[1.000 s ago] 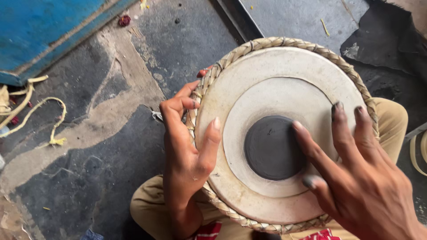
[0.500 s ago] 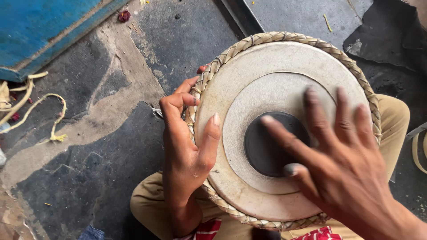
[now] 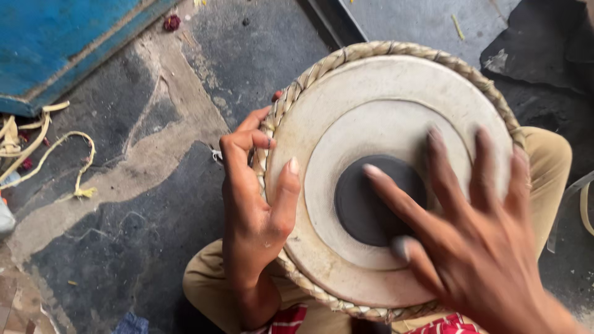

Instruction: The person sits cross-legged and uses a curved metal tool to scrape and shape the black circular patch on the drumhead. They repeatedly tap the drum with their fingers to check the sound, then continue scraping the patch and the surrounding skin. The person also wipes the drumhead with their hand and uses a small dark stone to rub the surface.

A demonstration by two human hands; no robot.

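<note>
Left hand [image 3: 253, 204] fingers [image 3: 244, 141] curl around the braided rim of a drum [image 3: 346, 99], thumb on its pale skin. Right hand [image 3: 476, 247] fingers [image 3: 396, 196] spread open, holding nothing, over the black centre patch [image 3: 359, 204]. Stone floor [image 3: 124, 204] lies beyond.

Bare floor [image 3: 154, 204] left of drum [image 3: 383, 93]; blue board [image 3: 55, 43] beyond.
</note>
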